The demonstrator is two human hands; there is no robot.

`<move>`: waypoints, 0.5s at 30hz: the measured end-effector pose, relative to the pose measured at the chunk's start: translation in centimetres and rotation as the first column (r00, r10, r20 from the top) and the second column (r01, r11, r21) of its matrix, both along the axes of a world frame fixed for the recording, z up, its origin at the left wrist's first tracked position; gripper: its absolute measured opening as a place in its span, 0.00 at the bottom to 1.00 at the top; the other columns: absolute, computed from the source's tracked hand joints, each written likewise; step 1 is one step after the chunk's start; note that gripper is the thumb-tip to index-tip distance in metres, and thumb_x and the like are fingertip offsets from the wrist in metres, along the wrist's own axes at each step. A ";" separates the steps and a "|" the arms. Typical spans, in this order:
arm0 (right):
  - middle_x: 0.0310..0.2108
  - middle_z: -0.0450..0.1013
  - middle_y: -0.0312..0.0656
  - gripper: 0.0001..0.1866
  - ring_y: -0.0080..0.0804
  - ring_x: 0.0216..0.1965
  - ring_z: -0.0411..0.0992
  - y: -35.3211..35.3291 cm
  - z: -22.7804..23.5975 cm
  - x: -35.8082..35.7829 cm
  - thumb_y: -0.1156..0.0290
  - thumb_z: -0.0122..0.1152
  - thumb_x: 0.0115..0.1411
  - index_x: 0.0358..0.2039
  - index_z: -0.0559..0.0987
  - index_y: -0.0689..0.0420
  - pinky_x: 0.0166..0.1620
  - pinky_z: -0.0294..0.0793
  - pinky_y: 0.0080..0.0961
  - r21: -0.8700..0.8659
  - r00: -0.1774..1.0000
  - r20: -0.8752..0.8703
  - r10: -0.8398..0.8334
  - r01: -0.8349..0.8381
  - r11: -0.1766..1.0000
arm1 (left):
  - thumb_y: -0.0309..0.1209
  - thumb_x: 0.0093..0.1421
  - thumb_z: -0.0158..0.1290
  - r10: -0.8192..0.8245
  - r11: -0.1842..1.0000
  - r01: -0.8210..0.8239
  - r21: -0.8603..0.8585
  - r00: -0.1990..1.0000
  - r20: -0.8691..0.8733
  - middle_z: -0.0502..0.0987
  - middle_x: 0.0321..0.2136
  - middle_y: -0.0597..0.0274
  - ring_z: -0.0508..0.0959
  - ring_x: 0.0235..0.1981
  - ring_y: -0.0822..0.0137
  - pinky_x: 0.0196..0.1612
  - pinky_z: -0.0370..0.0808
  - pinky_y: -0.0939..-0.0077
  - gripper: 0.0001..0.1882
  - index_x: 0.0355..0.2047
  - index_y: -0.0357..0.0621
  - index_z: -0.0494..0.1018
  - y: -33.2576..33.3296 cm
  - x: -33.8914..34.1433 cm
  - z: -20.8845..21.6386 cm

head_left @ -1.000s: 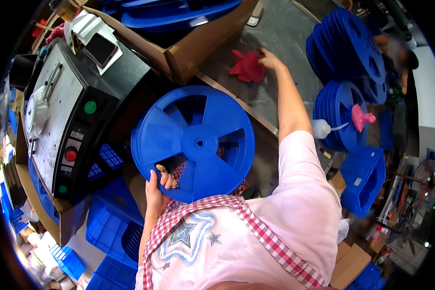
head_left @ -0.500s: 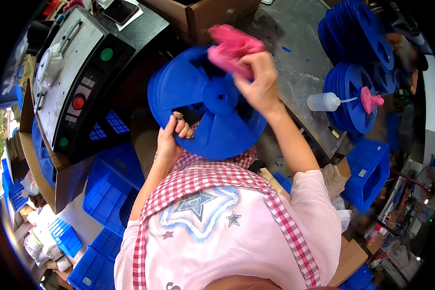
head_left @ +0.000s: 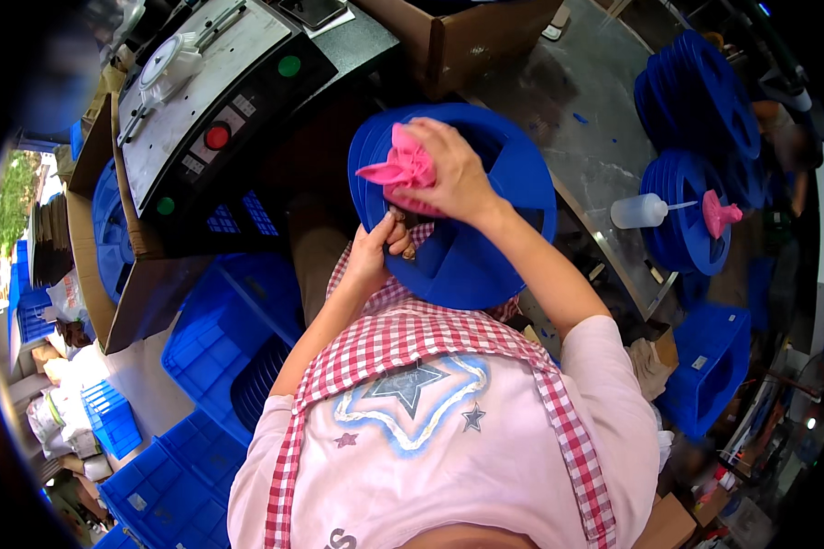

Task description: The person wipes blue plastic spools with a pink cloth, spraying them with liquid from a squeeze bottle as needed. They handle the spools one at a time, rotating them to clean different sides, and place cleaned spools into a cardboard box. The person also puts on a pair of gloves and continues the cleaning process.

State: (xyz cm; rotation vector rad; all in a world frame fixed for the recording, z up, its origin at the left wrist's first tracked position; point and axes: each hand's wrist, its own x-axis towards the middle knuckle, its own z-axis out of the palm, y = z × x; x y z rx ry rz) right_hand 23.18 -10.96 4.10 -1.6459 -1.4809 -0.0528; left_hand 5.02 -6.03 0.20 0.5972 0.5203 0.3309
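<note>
A round blue plastic reel with cut-out openings is held over my lap, tilted toward me. My left hand grips its near left part, the fingers curled through an opening; the fingertips have brownish covers. My right hand is closed on a bunched pink cloth, pressed to the reel's upper left face. The cloth and hand hide the hub. To the right, a white squeeze bottle with a thin spout lies against a stack of blue reels, where a second pink cloth rests.
A machine panel with red and green buttons stands at left, beside an open cardboard box holding blue reels. Another cardboard box sits at the far side of the grey table. More blue reels are stacked at right; blue crates stand lower left.
My right hand has brought the pink cloth from the reel's upper right across to its left side. In the picture, the reel and surroundings have shifted to the right.
</note>
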 end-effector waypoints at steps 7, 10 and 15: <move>0.44 0.74 0.43 0.24 0.43 0.46 0.71 -1.4 -2.8 -0.7 0.65 0.72 0.38 0.39 0.77 0.55 0.50 0.70 0.36 0.051 0.998 0.011 0.060 -0.060 0.997 | 0.31 0.65 0.44 -0.028 0.997 0.028 0.067 1.000 -0.011 0.56 0.18 0.72 0.59 0.18 0.77 0.25 0.60 0.80 0.07 0.29 0.47 0.62 -0.3 -0.6 -1.1; 0.41 0.75 0.42 0.22 0.44 0.44 0.72 1.2 0.3 -1.8 0.68 0.70 0.39 0.38 0.77 0.55 0.48 0.71 0.35 0.135 0.993 0.039 0.114 -0.118 0.984 | 0.32 0.64 0.46 -0.079 0.988 0.075 0.135 0.997 0.020 0.56 0.18 0.74 0.58 0.18 0.78 0.25 0.60 0.82 0.08 0.28 0.48 0.61 -0.4 -0.9 -0.6; 0.32 0.76 0.49 0.20 0.49 0.35 0.75 0.9 -9.0 14.2 0.55 0.69 0.47 0.32 0.78 0.57 0.40 0.74 0.38 -0.256 0.647 -0.294 -0.703 0.655 0.711 | 0.37 0.66 0.45 -0.103 0.984 0.097 0.148 0.994 0.029 0.56 0.17 0.75 0.58 0.17 0.80 0.26 0.61 0.81 0.08 0.31 0.49 0.64 -0.5 -0.4 0.0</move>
